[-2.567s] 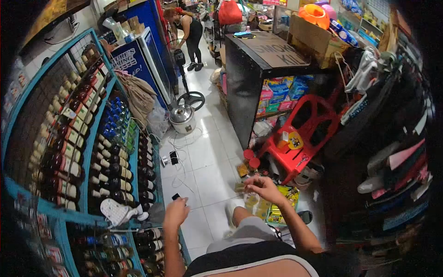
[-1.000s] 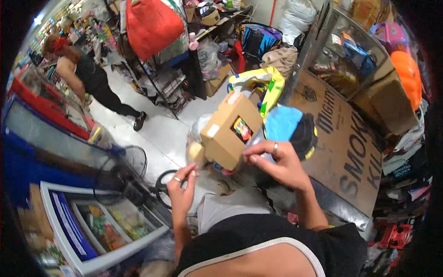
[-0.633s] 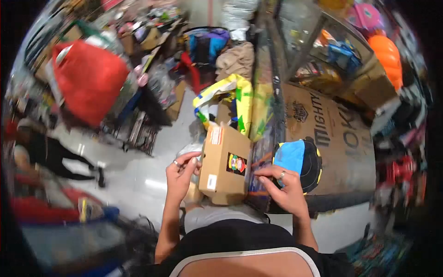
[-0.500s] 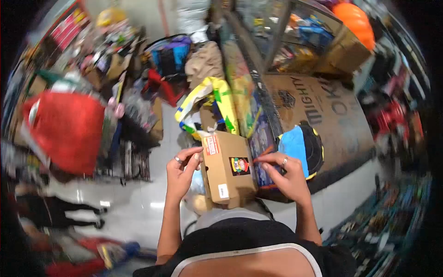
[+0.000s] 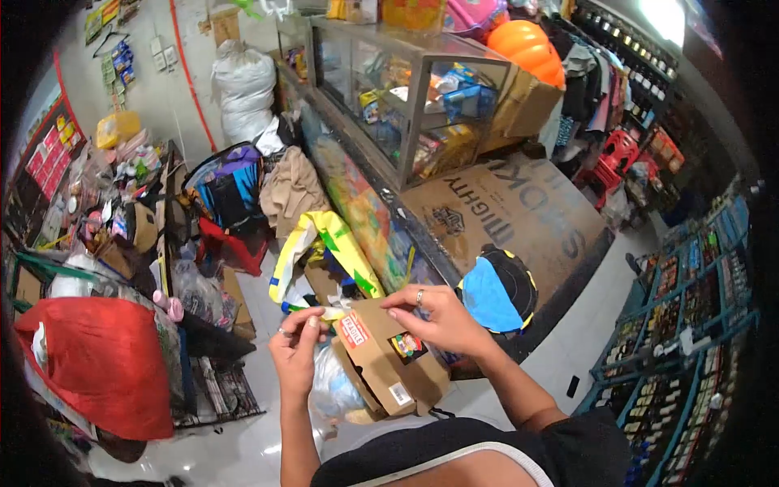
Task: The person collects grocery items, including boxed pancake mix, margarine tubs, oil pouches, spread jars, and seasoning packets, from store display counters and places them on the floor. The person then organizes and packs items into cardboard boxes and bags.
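Cardboard box (image 5: 381, 359) beside the cardboard-topped table (image 5: 554, 299), both hands now close at its upper end.
The view has swung round, and the right hand (image 5: 445, 326), out to the box's side half a second ago, now overlaps its upper part; attention appears settled on the box. The left hand (image 5: 297, 357) is by the "FRAGILE" sticker (image 5: 355, 331). On each, thumb and forefinger nearly meet; whether they pinch anything, I cannot tell.

The counter (image 5: 561, 315) bears cardboard (image 5: 505, 207), a showcase (image 5: 415, 114) — and, apparently, a cap (image 5: 495, 292).
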`<state>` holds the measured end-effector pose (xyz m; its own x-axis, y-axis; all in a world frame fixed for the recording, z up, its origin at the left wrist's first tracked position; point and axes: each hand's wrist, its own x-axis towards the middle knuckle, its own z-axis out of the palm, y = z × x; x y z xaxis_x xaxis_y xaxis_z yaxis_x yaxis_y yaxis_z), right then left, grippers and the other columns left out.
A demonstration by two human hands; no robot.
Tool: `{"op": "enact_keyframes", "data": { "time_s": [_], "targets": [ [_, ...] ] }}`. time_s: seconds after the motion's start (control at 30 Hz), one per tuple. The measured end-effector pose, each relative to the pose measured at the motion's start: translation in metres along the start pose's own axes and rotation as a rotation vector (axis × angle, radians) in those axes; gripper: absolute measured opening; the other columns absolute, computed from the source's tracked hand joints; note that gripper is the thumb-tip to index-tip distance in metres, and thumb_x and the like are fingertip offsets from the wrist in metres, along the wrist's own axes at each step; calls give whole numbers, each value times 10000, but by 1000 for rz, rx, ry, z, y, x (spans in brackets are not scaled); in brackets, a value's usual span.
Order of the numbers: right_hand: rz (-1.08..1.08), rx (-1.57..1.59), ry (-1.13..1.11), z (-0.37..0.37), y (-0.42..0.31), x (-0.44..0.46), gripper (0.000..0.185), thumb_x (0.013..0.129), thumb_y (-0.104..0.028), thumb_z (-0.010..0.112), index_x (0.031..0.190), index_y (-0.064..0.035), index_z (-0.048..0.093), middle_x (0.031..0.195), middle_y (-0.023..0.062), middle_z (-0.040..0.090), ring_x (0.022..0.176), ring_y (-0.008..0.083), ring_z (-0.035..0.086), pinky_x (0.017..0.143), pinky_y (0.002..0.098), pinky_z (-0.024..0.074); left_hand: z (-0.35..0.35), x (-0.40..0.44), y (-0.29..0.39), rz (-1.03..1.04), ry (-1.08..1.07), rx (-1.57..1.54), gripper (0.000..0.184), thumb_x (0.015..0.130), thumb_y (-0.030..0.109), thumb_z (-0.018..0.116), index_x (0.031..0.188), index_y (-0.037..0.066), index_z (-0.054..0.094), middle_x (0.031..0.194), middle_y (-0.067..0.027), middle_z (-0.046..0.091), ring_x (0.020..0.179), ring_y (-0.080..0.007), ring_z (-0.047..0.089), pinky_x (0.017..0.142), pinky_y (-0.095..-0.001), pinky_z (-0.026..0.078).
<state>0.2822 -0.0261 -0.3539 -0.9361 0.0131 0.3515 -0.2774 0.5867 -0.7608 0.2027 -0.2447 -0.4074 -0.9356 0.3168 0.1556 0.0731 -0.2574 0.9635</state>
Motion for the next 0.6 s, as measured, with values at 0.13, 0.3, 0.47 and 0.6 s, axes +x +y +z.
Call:
{"op": "enact_keyframes", "data": {
  "time_s": [0.13, 0.3, 0.47, 0.6],
  "targets": [
    [10, -56, -11, 5, 14, 13, 145, 830, -89, 618, 946, -12, 660, 873, 132, 667, 778, 235, 653, 700, 320, 502, 8, -2, 11, 66, -183, 53, 153, 905, 70, 548, 988, -22, 637, 801, -76, 617, 682, -109, 553, 632, -235, 456],
    [90, -14, 101, 33, -5, 21, 141, 826, -80, 620, 939, -3, 652, 912, 145, 669, 825, 269, 660, 748, 332, 505, -35, 36, -1, -121, -211, 18, 175, 908, 94, 543, 971, -35, 643, 771, -67, 622, 672, -111, 550, 654, -242, 450],
    [261, -115, 358, 90, -17, 21, 137, 813, -52, 633, 933, 6, 664, 822, 120, 670, 716, 207, 647, 664, 297, 496, -68, 123, 2, -98, -484, -53, 188, 913, 133, 569, 1008, -8, 650, 815, -50, 640, 715, -84, 561, 663, -217, 455],
    [284, -193, 492, 123, -55, 47, 123, 815, -53, 632, 919, 7, 661, 817, 119, 668, 727, 222, 654, 679, 304, 501, -76, 173, 9, -84, -656, -141, 193, 915, 138, 568, 1006, -11, 651, 801, -45, 641, 709, -82, 562, 657, -216, 454]
  ]
}}
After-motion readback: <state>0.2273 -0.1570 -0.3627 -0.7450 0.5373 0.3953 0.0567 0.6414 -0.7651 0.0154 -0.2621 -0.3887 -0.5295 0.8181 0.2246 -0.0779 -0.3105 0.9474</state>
